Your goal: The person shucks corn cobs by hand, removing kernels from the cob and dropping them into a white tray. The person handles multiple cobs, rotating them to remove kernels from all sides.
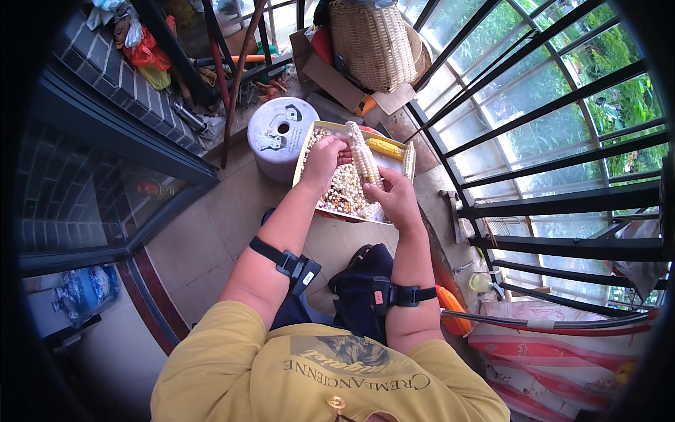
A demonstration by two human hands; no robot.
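My right hand (pixel 393 196) grips the lower end of a pale corn cob (pixel 361 153), with the thumb across its near side. The cob stands tilted over a shallow box (pixel 388 164) with a yellow rim. My left hand (pixel 325 159) is at the cob's upper left side, fingers curled; whether they grip it is hard to see. Loose pale corn kernels (pixel 343 184) cover much of the box's left and near part, some of them darker. A yellow corn cob (pixel 385 148) lies along the far side, and another pale cob (pixel 409 160) by the right wall.
A round whitish plastic stool (pixel 280 132) stands left of the box. Behind are a wicker basket (pixel 372 47) and a cardboard flap (pixel 332 84). Black metal bars (pixel 532 208) run along the right, with a hammer (pixel 452 211) below. A glass door (pixel 105 174) is at left.
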